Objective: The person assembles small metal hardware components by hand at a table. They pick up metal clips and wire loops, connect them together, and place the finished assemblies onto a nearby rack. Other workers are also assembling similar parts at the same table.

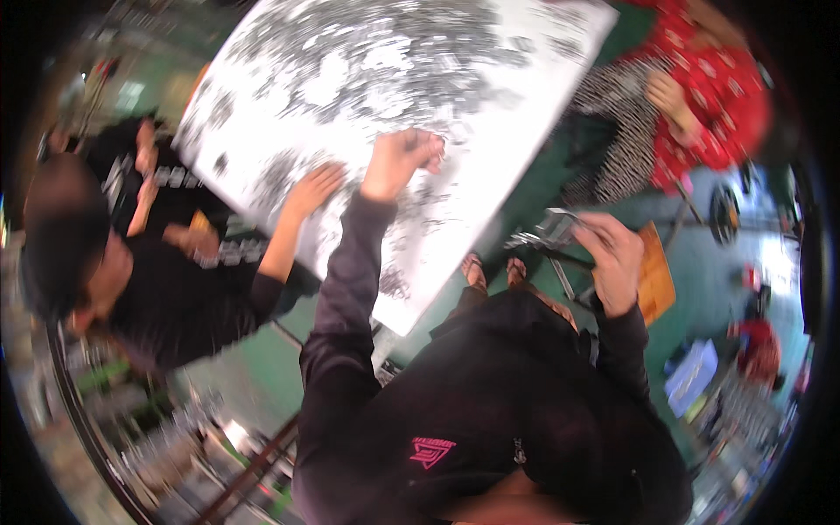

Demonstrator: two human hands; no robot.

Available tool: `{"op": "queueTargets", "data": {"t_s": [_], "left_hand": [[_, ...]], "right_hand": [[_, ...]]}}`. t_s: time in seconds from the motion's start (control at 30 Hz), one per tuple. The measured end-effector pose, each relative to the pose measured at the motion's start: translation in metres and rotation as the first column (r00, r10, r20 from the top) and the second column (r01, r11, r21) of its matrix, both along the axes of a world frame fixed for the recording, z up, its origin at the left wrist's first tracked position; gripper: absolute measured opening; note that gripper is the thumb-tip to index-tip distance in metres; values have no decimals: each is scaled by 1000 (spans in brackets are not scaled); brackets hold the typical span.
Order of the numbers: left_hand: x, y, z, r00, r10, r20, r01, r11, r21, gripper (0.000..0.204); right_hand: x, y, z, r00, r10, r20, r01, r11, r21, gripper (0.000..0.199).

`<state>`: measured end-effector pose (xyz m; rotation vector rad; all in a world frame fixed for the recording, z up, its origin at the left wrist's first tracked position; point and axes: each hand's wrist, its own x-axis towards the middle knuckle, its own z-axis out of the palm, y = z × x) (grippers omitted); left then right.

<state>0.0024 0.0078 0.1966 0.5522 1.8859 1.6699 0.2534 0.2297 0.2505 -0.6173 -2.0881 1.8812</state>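
Observation:
A white table [472, 219] fills the upper middle, covered with a heap of small dark and silvery pieces [367, 66], smeared by motion. My left hand [402, 162] is over the table just below the heap, its fingers curled together. Whatever they may hold is too blurred to name. Off the table's right edge, my right hand [610, 258] grips shiny silvery pieces [553, 229] between thumb and fingers. They look like thin metal parts, but blur hides their kind.
At the left, a person in black with a dark cap [66, 236] rests a hand [315, 188] on the table. Another person in a red patterned top [717, 96] sits at the upper right. A wooden stool seat [658, 276] stands beside my right hand, and a blue crate [691, 376] lies farther right.

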Motion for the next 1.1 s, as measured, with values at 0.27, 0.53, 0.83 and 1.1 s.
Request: {"op": "queueTargets", "data": {"t_s": [0.27,0.53,0.83,1.1], "left_hand": [[103,103,83,836,-430,-341,483,871,88,7],[152,162,123,783,-271,-560,357,933,47,8],[238,239,225,774,-442,-454,634,552,542,4],[285,294,224,775,-528,-347,601,450,660,14]], "right_hand": [[13,8,3,976,-177,-127,169,983,-66,18],[41,23,40,884,-314,-346,389,905,173,20],[125,85,137,559,-114,-821,645,683,344,19],[245,127,210,440,-357,-824,652,758,19,12]]}}
